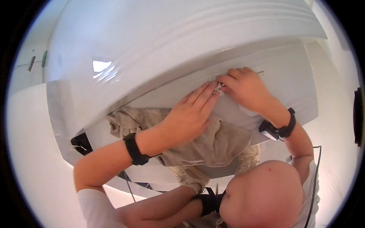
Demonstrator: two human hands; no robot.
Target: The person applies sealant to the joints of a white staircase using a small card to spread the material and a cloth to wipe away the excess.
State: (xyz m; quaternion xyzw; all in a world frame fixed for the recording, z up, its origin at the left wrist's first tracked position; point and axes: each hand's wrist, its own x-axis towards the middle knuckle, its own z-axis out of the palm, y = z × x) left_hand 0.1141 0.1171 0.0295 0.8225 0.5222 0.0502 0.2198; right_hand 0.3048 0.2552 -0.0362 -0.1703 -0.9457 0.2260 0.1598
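Observation:
My left hand (190,114) lies with its fingers stretched out and close together. Its fingertips press beside a small black-and-white patterned piece (219,89), whose kind I cannot make out. My right hand (247,88) is closed over the far side of that piece, with its fingers curled and thumb tucked in. What they grip is mostly hidden. Past the right knuckles sticks the end of a thin pale rod (261,72). A crumpled grey-brown cloth (186,146) spreads below and beside my left hand and wrist.
A large glossy pale panel (171,38) rises beyond my hands, with a ledge (292,72) in front of it. A black patch (81,143) marks the ledge's left end. My shoes (190,178) are below the cloth. Two clips (32,63) hang far left.

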